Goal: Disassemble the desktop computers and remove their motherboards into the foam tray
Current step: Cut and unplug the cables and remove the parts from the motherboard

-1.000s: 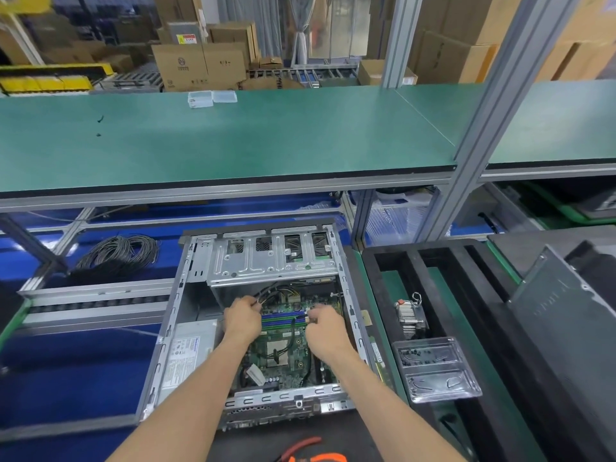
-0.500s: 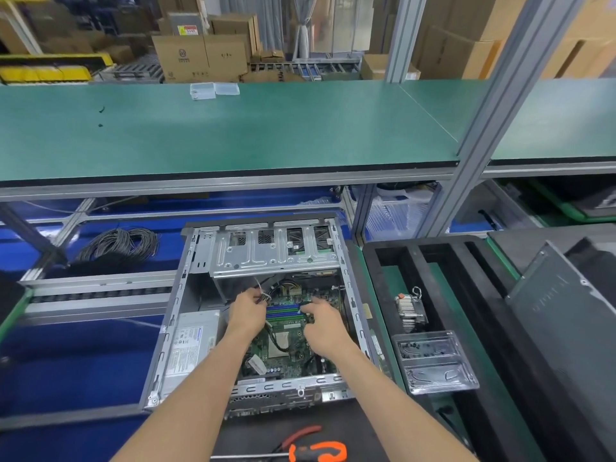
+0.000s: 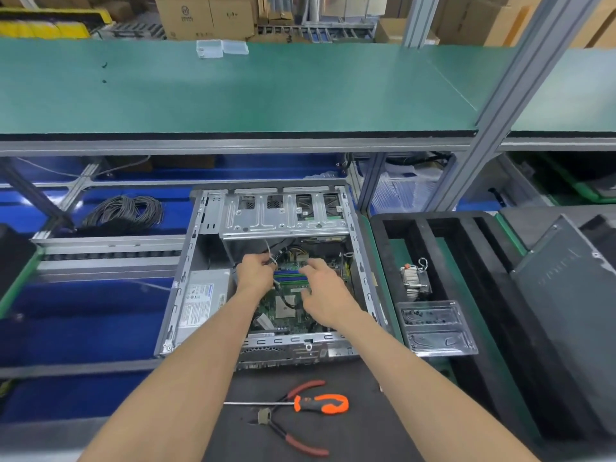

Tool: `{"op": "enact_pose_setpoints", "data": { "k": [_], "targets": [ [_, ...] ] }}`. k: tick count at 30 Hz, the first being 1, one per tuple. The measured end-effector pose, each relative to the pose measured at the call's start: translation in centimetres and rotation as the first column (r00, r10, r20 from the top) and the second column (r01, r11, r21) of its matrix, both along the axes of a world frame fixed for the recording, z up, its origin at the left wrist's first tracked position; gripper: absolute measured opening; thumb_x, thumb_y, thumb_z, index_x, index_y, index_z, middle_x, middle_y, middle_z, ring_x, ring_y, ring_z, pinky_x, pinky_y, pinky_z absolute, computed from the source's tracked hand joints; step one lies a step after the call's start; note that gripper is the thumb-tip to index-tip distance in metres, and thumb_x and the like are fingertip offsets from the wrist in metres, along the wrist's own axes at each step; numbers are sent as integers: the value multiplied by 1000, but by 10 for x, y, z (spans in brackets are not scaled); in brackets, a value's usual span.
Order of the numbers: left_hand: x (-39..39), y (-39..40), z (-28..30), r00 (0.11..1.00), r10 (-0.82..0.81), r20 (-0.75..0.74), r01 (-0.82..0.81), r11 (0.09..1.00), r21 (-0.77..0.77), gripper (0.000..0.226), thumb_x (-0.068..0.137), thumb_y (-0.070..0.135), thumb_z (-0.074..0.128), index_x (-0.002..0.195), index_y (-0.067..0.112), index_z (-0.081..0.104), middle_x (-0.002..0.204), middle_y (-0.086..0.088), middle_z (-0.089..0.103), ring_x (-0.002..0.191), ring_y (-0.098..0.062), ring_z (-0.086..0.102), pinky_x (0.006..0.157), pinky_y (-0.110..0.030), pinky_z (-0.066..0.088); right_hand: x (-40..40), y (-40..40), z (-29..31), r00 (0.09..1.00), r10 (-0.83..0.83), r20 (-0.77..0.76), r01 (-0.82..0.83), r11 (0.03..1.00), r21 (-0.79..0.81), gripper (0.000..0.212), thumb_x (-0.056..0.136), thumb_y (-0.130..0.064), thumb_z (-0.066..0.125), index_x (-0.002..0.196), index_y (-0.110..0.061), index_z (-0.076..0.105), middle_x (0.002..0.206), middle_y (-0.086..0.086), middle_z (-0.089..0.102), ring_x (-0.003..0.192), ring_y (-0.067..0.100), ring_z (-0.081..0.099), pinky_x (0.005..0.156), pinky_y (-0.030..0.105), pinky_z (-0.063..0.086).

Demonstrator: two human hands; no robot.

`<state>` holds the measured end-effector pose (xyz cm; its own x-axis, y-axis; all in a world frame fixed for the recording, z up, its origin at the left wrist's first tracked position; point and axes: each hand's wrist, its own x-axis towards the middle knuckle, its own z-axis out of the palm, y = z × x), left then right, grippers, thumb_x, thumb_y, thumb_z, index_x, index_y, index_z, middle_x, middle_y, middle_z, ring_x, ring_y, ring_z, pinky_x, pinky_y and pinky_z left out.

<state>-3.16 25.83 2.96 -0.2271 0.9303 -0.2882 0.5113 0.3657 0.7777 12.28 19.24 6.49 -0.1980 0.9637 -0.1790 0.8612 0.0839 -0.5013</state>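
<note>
An open grey desktop case (image 3: 200, 228) lies flat in front of me, its green motherboard (image 3: 283, 315) still inside under both arms. My left hand (image 3: 255, 273) is closed on a bundle of cables (image 3: 271, 258) at the board's upper left, beside the blue memory slots (image 3: 290, 278). My right hand (image 3: 320, 288) hovers over the board's right half with fingers spread and nothing in them. The black foam tray (image 3: 386, 235) stands to the right of the case; a heatsink (image 3: 415, 278) lies in one slot.
A clear plastic screw tray (image 3: 436, 328) rests on the foam tray. An orange-handled screwdriver (image 3: 320, 403) and red-handled pliers (image 3: 290, 431) lie on the black mat near me. The power supply (image 3: 200, 301) sits in the case's left side. A cable coil (image 3: 123, 211) lies at left, a grey panel (image 3: 566, 295) at right.
The view has pulled back and tilted down, showing the tools on the mat. My right hand has let go near the memory slots and spread its fingers; my left hand stays on the cables.
</note>
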Motion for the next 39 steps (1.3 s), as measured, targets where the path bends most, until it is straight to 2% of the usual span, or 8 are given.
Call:
{"op": "enact_pose_setpoints", "data": {
  "k": [4,8,12,15,20,25,32,39],
  "targets": [
    [0,-2,2,1000,28,3,-27,1000,-15,35,96,12,64,131,9,64,132,-17,63,120,-30,57,104,-37,47,3,-9,7,993,98,73,-103,992,74,47,100,-16,50,147,-8,45,158,5,31,132,26,50,105,39,44],
    [0,-3,3,999,38,8,-38,999,-28,35,95,13,64,130,11,65,134,-17,61,127,-31,52,109,-41,42,6,-21,19,978,172,118,-189,969,156,43,103,-26,48,143,-10,49,150,3,41,126,25,52,97,42,50],
    [0,-4,2,999,33,9,-32,999,-39,36,94,14,66,129,11,66,130,-16,65,129,-31,51,109,-35,40,7,-44,31,951,280,130,-305,917,259,43,102,-32,48,139,-10,52,141,4,49,125,23,49,93,45,51],
    [1,-4,2,999,41,10,-40,999,-37,36,94,12,66,130,9,65,132,-15,64,130,-30,50,109,-33,37,8,-68,37,899,393,194,-438,813,384,44,98,-31,55,135,-7,56,137,9,54,122,26,50,96,42,46],
    [2,-5,3,999,43,16,-42,998,-40,37,93,11,67,131,8,64,132,-15,63,126,-30,53,107,-32,39,9,-103,25,728,586,357,-681,559,472,41,96,-34,54,124,-4,60,125,11,58,115,30,51,93,41,42],
    [2,-5,4,999,36,14,-35,999,-41,37,94,10,68,131,7,64,133,-15,62,126,-30,53,102,-28,38,8,-125,-5,578,700,419,-816,482,319,36,102,-31,43,121,-4,59,116,11,59,101,29,50,88,40,44],
    [2,-6,6,1000,28,14,-27,999,-39,36,94,9,67,130,5,64,133,-16,62,127,-30,52,108,-35,40,13,-142,-32,622,697,357,-777,605,171,31,97,-41,57,100,-12,66,94,4,64,89,24,57,72,36,51],
    [2,-6,7,1000,21,4,-21,999,-40,37,94,8,66,131,5,63,135,-14,61,128,-29,52,111,-39,41,-9,-152,-51,530,742,411,-778,618,-112,49,96,-53,52,110,-7,66,106,11,68,102,31,62,89,44,48]
  ]
}}
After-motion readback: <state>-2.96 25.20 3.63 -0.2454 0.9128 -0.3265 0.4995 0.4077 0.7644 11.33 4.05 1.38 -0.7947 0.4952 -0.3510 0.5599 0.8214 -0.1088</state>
